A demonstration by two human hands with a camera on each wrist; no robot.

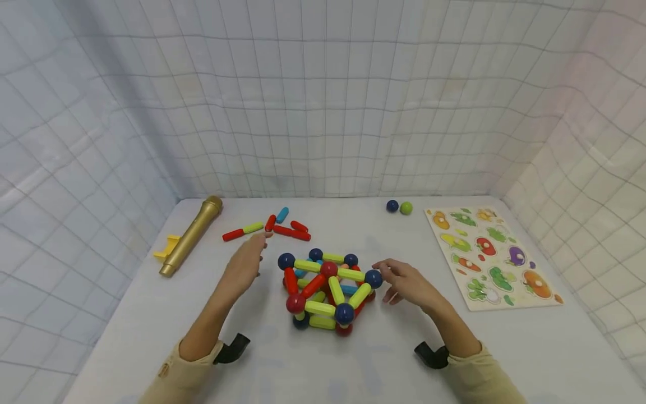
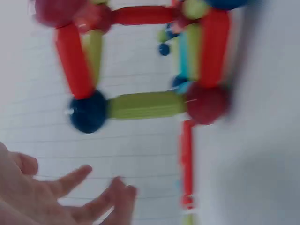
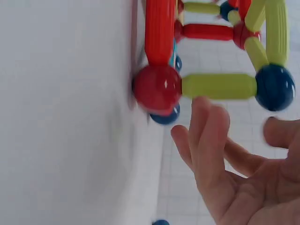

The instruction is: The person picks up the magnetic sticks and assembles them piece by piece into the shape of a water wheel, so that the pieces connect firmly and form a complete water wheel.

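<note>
On the white counter [image 1: 151, 314], a gold toy microphone [image 1: 192, 242] lies far left, with loose red, green and blue rods [image 1: 272, 227] behind. The left hand [image 1: 245, 264] hovers with released grip, fingers spread, just left of the rod-and-ball structure [image 1: 328, 292]. That boxy frame of green and red rods with blue and red balls stands between both hands. The right hand [image 1: 404, 280], nearer, fingers relaxed, reaches its right corner ball; contact is unclear. A vegetable puzzle board [image 1: 492, 255] lies right.

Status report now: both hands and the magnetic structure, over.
Left hand open, beside magnetic structure. Right hand open, fingertips at its blue ball. Nothing between.
</note>
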